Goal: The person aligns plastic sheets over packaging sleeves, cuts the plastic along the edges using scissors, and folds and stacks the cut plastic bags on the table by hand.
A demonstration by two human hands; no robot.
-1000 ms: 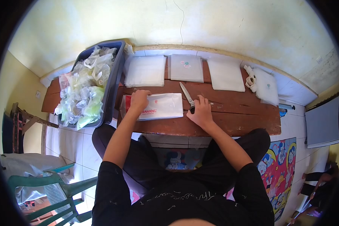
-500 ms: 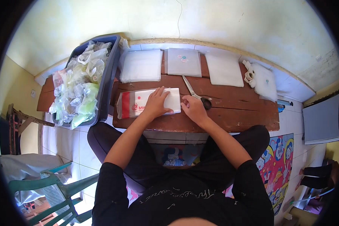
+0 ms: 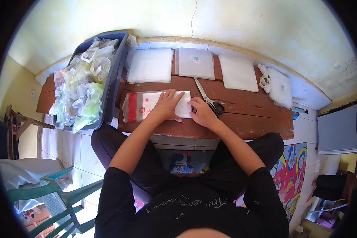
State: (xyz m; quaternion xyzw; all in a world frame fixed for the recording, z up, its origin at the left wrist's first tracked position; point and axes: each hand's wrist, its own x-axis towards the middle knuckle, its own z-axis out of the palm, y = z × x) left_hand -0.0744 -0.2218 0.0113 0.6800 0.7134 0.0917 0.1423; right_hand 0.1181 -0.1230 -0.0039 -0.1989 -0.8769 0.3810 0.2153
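A flat packet of white and red plastic bags [image 3: 133, 107] lies near the front edge of the wooden table. My left hand [image 3: 167, 106] rests on top of it with the fingers spread. At the packet's right end, my right hand [image 3: 202, 113] has its fingers curled together against the edge; what they pinch, if anything, is too small to tell. Scissors [image 3: 203, 90] with black handles lie just beyond and to the right of my right hand, blades pointing to the wall.
A dark tub [image 3: 116, 75] full of crumpled plastic bags stands left. Flat bag stacks [image 3: 150, 65], [image 3: 238, 72] line the table's back, with a rolled white strip [image 3: 264, 79] at right. A green chair [image 3: 55, 194] stands lower left. Another person's dark clothing [image 3: 330, 186] shows lower right.
My left hand has moved right from the packet's red end to its white part. My right hand has left the scissors and come to the packet's right edge.
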